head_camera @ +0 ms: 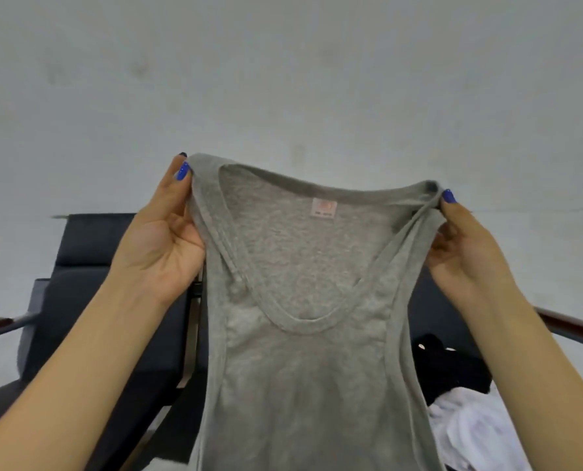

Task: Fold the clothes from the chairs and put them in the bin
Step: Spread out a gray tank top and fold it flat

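Being held up by shoulder straps: grey ribbed cotton tank top (303, 300), pinched by left hand (160, 239) and right hand (466, 246), above dark upholstered chairs (75, 277).

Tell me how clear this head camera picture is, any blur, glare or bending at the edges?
Head view: soft, even light, no glare or hard shadows; the gray tank top and both hands, left and right, are fairly sharp, though the neck label is unreadable; wide-angle bending curves the chair armrest and stretches the forearms toward the corners.

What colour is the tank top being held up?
Heather grey tank top, clearest in the head view.
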The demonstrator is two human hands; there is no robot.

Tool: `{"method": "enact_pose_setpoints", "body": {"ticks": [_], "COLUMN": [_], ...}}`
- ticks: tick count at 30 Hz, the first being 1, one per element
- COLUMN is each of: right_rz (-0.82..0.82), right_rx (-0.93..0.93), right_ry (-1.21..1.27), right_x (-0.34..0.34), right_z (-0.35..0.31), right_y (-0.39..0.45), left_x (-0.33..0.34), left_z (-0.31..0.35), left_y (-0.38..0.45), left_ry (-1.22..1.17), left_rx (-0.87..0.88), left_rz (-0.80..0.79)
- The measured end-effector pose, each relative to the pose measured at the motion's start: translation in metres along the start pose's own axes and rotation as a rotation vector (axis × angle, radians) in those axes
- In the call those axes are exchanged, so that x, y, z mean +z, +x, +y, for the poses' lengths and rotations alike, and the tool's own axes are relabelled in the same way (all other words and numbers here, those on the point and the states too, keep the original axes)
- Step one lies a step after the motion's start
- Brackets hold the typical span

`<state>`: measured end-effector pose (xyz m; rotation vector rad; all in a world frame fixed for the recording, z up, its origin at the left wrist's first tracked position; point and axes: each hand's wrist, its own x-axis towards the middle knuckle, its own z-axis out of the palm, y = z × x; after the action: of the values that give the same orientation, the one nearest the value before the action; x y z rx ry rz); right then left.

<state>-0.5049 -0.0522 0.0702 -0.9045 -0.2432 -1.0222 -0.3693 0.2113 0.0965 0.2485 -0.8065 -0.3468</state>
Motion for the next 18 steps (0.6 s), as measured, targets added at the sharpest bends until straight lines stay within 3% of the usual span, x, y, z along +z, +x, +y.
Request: {"method": "enact_pose_setpoints", "body": {"ticks": [4,10,18], "right_rz": [-0.011,-0.05,-0.203], "right_rx": [0.012,-0.012,0.006], "right_ry": [0.129,0.313,-0.288], "right_x": [0.046,0.085,0.079], "right_z": [-0.034,-0.066,-0.039], "right_y": [0.005,0.014,0.009], "left_x": [0.021,0.049,0.021], "left_z": [0.014,0.028,0.047], "left_y": [0.0,-0.005,0.0], "left_ry": [-0.022,0.133,0.25], "left_rx": [0.023,0.162,0.152], "left_rz": [-0.08,-0.104,-0.017]}}
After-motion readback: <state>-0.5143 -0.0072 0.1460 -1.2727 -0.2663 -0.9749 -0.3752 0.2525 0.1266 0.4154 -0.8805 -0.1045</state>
